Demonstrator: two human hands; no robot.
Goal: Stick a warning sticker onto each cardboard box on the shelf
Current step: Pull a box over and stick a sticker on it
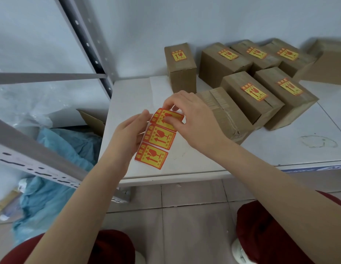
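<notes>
My left hand (130, 135) holds a strip of red-and-yellow warning stickers (155, 144) over the front of the white shelf (280, 149). My right hand (192, 119) pinches the top sticker (168, 118) of the strip, its edge lifted. Just right of my hands lies a brown cardboard box (225, 115) with no sticker showing on it. Behind it, several boxes carry a sticker on top, among them one upright box (180, 67) and a near one (251, 96). At the far right stands a box (329, 61) whose visible faces are bare.
A grey metal shelf upright (86, 44) and crossbars (36, 155) run at the left. Below them lie blue cloth (51, 187), clear plastic wrap and an open carton (93, 121). The floor under the shelf is tiled. My knees in red show at the bottom.
</notes>
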